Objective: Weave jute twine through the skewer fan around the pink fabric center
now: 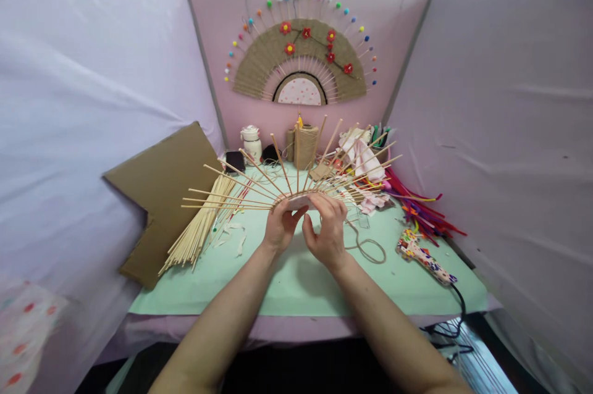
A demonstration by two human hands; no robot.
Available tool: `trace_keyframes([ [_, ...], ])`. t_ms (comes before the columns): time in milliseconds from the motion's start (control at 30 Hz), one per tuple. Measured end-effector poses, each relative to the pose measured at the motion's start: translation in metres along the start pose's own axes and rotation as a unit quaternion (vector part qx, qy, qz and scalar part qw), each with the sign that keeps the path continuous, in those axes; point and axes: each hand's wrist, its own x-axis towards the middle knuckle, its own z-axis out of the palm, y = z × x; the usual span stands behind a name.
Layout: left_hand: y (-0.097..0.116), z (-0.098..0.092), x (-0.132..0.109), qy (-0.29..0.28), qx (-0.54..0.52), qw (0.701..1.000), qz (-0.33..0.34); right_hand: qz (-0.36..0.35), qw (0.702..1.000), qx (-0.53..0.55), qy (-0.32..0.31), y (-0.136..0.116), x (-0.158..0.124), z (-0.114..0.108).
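Both hands hold up a fan frame [300, 201] above the table. Its base is a small pale half-round piece, and thin wooden sticks [259, 170] spread from it to the left, up and right. My left hand [280, 222] is closed on the base's left side, thumb near its lower edge. My right hand [326, 227] grips the right side of the base, fingers over its top and thumb lower down. A length of cord [370, 252] lies in a loop on the table just right of my right hand. The fingers hide much of the base.
Cut cardboard [171, 196] and a bundle of sticks [197, 227] lie left. A hot glue gun [426, 258], its cable over the edge, and pipe cleaners [417, 205] lie right. Behind stand a white bottle [251, 144] and twine rolls [306, 146]; a decorated fan [259, 67] hangs above.
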Motion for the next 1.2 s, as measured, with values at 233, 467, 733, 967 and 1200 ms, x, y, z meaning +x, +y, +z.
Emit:
trace_keyframes([
  [233,-0.003,0.0,0.0,-0.004,0.008,1.0,0.01,-0.042,0.999,0.025,-0.013,0.0,0.002,0.0],
  [467,-0.004,0.003,-0.003,-0.014,0.015,0.999,0.029,-0.051,0.999,0.003,-0.016,-0.001,0.003,0.004],
  [733,-0.003,0.002,-0.003,-0.025,0.01,1.0,-0.007,-0.032,0.997,-0.038,0.053,0.0,0.005,-0.006],
  [967,0.001,0.01,-0.011,-0.061,0.03,0.998,0.019,-0.035,0.998,-0.049,-0.005,-0.002,0.001,-0.002],
  [1200,-0.003,0.004,-0.011,-0.121,0.07,0.989,0.039,-0.036,0.997,-0.064,-0.009,0.004,-0.001,-0.005],
])
